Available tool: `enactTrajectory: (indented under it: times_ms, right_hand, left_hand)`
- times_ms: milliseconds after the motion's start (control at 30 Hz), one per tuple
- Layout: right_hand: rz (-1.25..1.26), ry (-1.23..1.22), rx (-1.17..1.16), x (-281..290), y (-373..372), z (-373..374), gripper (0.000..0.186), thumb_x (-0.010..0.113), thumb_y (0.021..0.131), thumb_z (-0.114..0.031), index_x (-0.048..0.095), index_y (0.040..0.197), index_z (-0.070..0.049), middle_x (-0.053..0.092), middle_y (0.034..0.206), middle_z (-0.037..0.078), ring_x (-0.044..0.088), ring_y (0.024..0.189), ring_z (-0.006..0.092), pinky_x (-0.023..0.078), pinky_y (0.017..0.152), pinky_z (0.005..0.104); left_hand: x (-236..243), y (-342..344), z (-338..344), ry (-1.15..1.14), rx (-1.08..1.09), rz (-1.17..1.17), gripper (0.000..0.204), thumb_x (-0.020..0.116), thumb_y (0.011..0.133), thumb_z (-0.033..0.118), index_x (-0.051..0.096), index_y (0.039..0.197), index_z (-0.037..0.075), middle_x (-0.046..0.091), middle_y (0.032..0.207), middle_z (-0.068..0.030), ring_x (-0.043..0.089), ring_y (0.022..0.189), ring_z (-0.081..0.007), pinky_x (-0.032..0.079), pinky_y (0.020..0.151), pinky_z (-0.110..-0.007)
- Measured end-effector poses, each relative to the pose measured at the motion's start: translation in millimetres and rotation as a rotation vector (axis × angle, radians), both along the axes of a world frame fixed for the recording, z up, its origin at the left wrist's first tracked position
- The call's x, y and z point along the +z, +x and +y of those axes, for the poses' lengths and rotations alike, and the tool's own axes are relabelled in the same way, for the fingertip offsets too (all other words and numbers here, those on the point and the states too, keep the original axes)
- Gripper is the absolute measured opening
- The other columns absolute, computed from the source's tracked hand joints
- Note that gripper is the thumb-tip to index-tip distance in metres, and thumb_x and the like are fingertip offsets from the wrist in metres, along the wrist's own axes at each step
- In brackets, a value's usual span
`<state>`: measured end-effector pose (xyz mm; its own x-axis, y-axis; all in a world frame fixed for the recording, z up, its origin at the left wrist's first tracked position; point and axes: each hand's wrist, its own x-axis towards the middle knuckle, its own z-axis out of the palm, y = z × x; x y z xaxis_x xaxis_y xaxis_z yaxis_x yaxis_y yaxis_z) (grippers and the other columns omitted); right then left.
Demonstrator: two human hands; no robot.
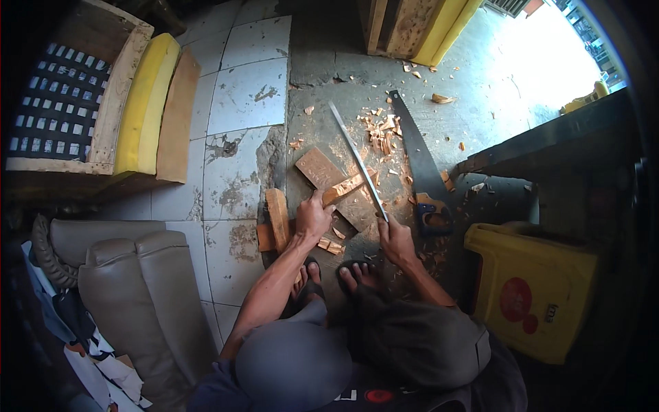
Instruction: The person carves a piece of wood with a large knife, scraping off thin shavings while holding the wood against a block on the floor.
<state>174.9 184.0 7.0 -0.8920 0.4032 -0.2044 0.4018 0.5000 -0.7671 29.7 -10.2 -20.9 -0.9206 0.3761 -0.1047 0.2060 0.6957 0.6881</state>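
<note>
My left hand [314, 218] is closed around the near end of a short wooden stick [345, 187], whose pale upper face looks freshly cut. The stick slants over a brown wooden board [319, 168] lying on the floor. In my right hand [396, 240] is a long, narrow machete [355, 154], seen nearly edge-on; my fist hides its handle. The blade points away and to the left, crossing close to the stick's far end; whether they touch I cannot tell. Another wooden block [278, 216] stands left of my left hand.
A handsaw [417, 151] lies right of the board, among scattered wood chips [383, 130]. To the right stands a yellow plastic stool or crate [535, 288] below a dark bench [549, 147]. Brown upholstered cushions [137, 288] and a yellow-padded wooden frame [147, 103] fill the left. My sandalled feet [357, 273] are near the board.
</note>
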Motion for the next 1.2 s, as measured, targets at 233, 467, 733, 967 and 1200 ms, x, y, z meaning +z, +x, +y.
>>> enactTrajectory:
  times_ms: [233,467,733,967,1200]
  right_hand:
    - [0.148,0.314,-0.437,-35,64,57,0.033,0.051,0.103,-0.026,0.064,0.126,-0.006,0.064,0.08,0.025,0.069,0.075,0.0394,0.051,0.069,0.0458]
    - [-0.116,0.021,-0.569,-95,125,90,0.045,0.052,0.104,-0.041,0.065,0.121,-0.001,0.071,0.091,0.024,0.072,0.079,0.0376,0.058,0.064,0.0459]
    - [-0.116,-0.111,-0.16,5,32,19,0.03,0.051,0.103,-0.026,0.064,0.119,-0.004,0.065,0.072,0.015,0.066,0.067,0.0284,0.051,0.067,0.0416]
    - [0.001,-0.421,-0.023,64,-40,2,0.026,0.053,0.103,-0.023,0.064,0.11,-0.001,0.062,0.065,0.013,0.063,0.061,0.0223,0.049,0.06,0.0378]
    - [0.297,-0.121,-0.011,13,-33,-11,0.034,0.049,0.106,-0.03,0.067,0.108,0.0,0.061,0.063,0.01,0.063,0.058,0.0211,0.049,0.056,0.0356]
  left_hand:
    - [6,-29,-12,0.368,0.221,-0.74,0.035,0.082,0.085,0.015,0.066,0.112,0.0,0.072,0.086,-0.0079,0.069,0.068,-0.0132,0.057,0.057,-0.028]
    - [0,-24,-10,0.657,0.24,-0.902,0.039,0.081,0.087,0.017,0.063,0.117,0.0,0.069,0.086,-0.0045,0.067,0.066,-0.0106,0.056,0.06,-0.025]
    - [16,-9,-12,0.081,0.1,0.012,0.042,0.082,0.08,0.013,0.063,0.115,-0.001,0.071,0.095,-0.0208,0.07,0.083,-0.0395,0.056,0.074,-0.044]
    - [-16,-7,-32,-0.009,0.061,0.065,0.041,0.08,0.079,0.016,0.068,0.115,0.001,0.071,0.105,-0.0238,0.069,0.099,-0.0413,0.054,0.086,-0.046]
    - [-2,-4,-16,0.001,0.054,-0.024,0.034,0.077,0.079,0.013,0.069,0.108,-0.002,0.071,0.097,-0.025,0.069,0.092,-0.0436,0.055,0.081,-0.048]
